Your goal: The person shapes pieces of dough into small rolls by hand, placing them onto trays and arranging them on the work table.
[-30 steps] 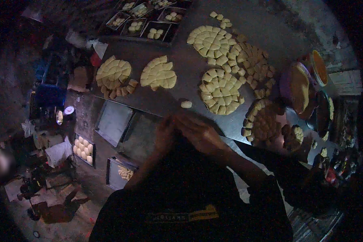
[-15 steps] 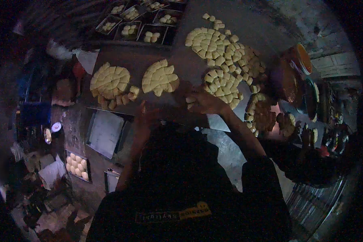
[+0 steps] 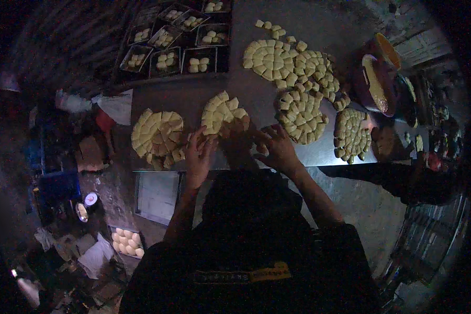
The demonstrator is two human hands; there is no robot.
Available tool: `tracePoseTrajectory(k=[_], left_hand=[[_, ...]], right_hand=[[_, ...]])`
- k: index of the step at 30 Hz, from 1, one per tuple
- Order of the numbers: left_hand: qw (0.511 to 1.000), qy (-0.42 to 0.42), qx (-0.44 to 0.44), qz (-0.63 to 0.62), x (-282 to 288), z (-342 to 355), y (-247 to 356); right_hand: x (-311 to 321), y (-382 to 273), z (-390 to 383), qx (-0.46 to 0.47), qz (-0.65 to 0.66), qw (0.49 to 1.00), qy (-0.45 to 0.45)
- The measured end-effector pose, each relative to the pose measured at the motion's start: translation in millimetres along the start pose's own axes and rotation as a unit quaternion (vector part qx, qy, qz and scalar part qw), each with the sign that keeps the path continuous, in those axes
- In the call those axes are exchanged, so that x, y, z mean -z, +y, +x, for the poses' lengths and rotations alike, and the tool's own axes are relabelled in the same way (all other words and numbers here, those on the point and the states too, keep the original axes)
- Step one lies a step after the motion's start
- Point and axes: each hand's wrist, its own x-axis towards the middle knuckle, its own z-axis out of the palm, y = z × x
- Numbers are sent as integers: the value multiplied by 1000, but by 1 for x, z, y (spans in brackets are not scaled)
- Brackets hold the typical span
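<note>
On the metal table before me, a cut round of pale dough (image 3: 220, 111) lies with its near side in shadow. My left hand (image 3: 198, 159) is at that round's near-left edge, fingers apart and nothing seen in them. To the right of the round, my right hand (image 3: 279, 150) has its fingers curled about a small dough piece (image 3: 261, 148), which is dim and partly hidden. Another cut dough round (image 3: 157, 133) lies to the left, with loose pieces along its near edge. Beyond my right hand sits a round cluster of dough pieces (image 3: 301, 118).
Baking tins (image 3: 199, 64) holding dough balls fill the far left. More cut dough (image 3: 269, 58) lies at the far right, near a tub (image 3: 377, 86). At the right is another person's dark sleeve (image 3: 387, 180). Below the table edge are a metal tray (image 3: 157, 193) and a tray of buns (image 3: 126, 242).
The view has shifted, bringing more tins into sight. My left hand has come up to the middle round's edge. My right hand stays near the table's front, its fingers curled.
</note>
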Motion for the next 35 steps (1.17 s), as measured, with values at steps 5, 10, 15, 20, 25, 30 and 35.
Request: tracePoseTrajectory(k=[5,10,15,20,25,30,35], left_hand=[[967,12,-161,197,-13,33,3],[946,-45,-227,227,-16,64,-28],[930,-78,-168,318,-11,55,-24],[986,-106,-80,101,-52,29,2],[989,-128,71,-22,-152,-13,83],[968,-192,-153,47,-215,-10,104],[851,-326,-378,166,-271,30,104]], right_hand=[[-82,-37,46,-95,175,975,-98],[-143,-47,86,-49,124,978,158],[-53,-37,63,-107,397,909,-62],[5,-22,-28,-198,598,774,59],[73,-20,-47,-156,301,911,235],[140,1,-68,-169,239,881,371],[158,65,-119,-183,517,790,274]])
